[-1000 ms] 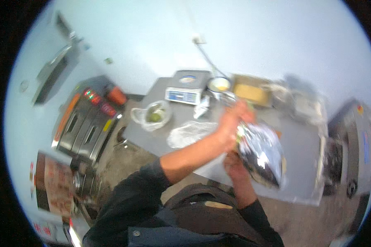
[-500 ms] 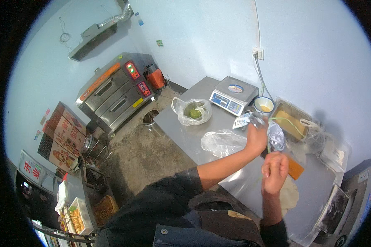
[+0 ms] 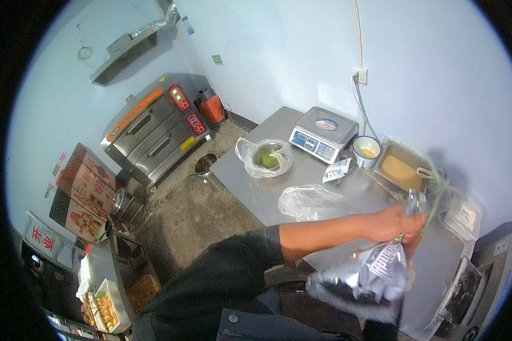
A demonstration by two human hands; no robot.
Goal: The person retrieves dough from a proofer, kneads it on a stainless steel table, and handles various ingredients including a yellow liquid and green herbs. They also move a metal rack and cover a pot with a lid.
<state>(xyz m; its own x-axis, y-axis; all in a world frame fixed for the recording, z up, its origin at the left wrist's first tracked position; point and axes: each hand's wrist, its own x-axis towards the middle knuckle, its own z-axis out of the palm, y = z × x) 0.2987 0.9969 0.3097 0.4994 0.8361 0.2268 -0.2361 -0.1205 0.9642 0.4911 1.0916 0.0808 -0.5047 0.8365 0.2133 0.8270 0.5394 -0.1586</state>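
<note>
My left hand (image 3: 393,223) is closed around the gathered neck of a printed silver and clear plastic bag (image 3: 381,273). The bag's body hangs toward me, smeared by motion, and its clear twisted top sticks up above my fist. A thin light-green tie strip (image 3: 436,187) rises in a loop beside the neck. Just behind the neck, my right hand (image 3: 413,244) is close to my left one. It is mostly covered by the bag and my left hand, so its fingers do not show.
On the steel table (image 3: 239,190) are a white scale (image 3: 324,133), an enamel mug (image 3: 366,151), a tray of yellowish powder (image 3: 401,172) and a bagged bowl of green stuff (image 3: 265,158). A small packet (image 3: 337,170) and a clear bag (image 3: 310,202) lie nearer. A deck oven (image 3: 153,128) stands across the floor.
Both hands have moved right and come together, and the silver bag has swung down toward me. The small packet by the scale now shows fully.
</note>
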